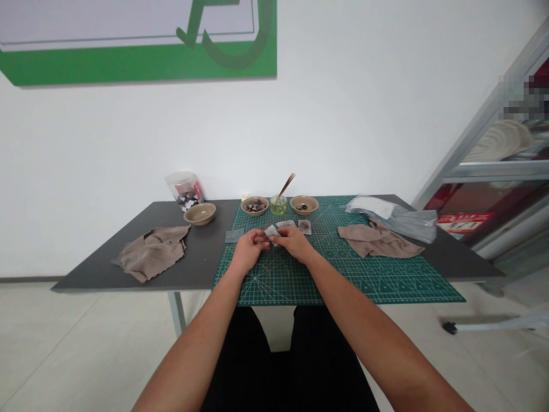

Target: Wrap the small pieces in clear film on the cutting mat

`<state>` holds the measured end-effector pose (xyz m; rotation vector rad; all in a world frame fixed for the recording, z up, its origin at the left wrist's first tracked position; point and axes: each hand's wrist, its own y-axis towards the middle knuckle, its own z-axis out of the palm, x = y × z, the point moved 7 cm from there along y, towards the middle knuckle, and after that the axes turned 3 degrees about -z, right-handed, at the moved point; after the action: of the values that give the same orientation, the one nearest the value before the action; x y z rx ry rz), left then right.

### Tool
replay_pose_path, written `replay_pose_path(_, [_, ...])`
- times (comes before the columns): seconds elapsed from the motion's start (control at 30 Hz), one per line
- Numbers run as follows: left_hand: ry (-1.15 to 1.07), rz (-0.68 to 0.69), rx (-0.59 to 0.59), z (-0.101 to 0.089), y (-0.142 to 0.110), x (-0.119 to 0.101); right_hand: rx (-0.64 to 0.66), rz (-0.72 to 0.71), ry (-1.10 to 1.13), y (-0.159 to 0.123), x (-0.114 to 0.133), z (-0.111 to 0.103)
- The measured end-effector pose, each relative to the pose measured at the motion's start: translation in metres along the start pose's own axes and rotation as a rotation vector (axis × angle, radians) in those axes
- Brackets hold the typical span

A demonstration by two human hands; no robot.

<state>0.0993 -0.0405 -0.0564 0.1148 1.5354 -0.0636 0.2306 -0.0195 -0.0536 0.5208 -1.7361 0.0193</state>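
My left hand [250, 249] and my right hand [295, 242] meet over the middle of the green cutting mat [351, 280]. Between their fingertips is a small pale grey square [271, 231], thin and fabric-like, with both hands closed on it. Just behind my right hand lies a similar grey piece [285, 224], partly covered by the fingers. Beside it is another square [304, 227] with a dark patch in its middle. A flat grey rectangle [234, 235] rests left of my left hand.
At the back stand a bowl of dark and pale chips [254, 213], a glass jar [278, 206] with thin brown sticks, and a bowl with dark bits [304, 212]. Leftward are another bowl [199, 221], a plastic tub [185, 189] and brown cloth [154, 249]. Rightward: cloth [377, 239], plastic bag [412, 220].
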Motion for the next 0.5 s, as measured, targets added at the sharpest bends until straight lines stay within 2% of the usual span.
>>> replay_pose_path(0.1, [0.023, 0.014, -0.005, -0.0016, 0.0013, 0.0020, 0.022, 0.027, 0.040, -0.0006, 0.0007, 0.0022])
replay_pose_path(0.3, [0.040, 0.011, -0.011, -0.0033, 0.0031, 0.0045, -0.033, 0.009, 0.011, 0.0013, -0.0020, 0.0014])
replay_pose_path(0.5, [-0.007, -0.027, -0.029, -0.0060, 0.0036, 0.0102, 0.059, 0.029, 0.121, 0.0009, -0.0043, 0.0047])
